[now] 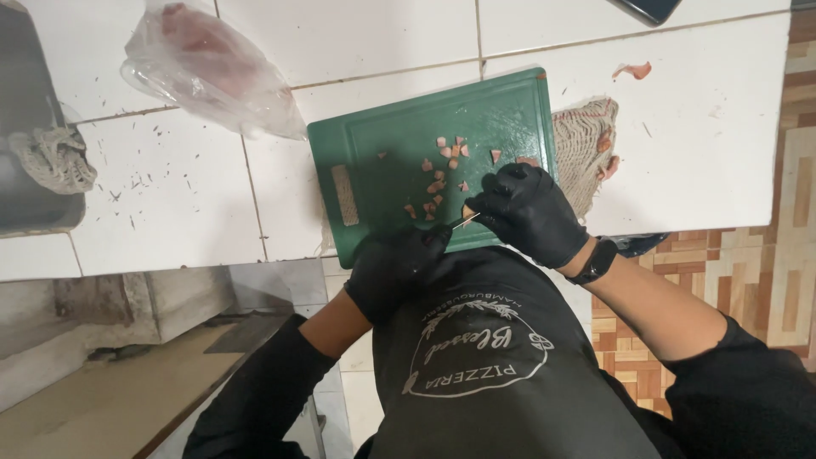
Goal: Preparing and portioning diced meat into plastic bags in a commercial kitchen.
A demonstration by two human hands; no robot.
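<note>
Nearest, the left hand (393, 265) in a black glove grips a knife (464, 221) at the green cutting board (374, 136). The right hand (529, 211) curls, pinching a meat piece (467, 211). Beyond lie diced bits (442, 174), then a plastic bag (208, 64) on the white counter (697, 136).

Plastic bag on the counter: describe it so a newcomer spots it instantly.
Start at the white tiled counter and find the green cutting board. Up and left of the board lies the plastic bag, crumpled and clear with pinkish meat inside. Nothing else there is see-through.
</note>
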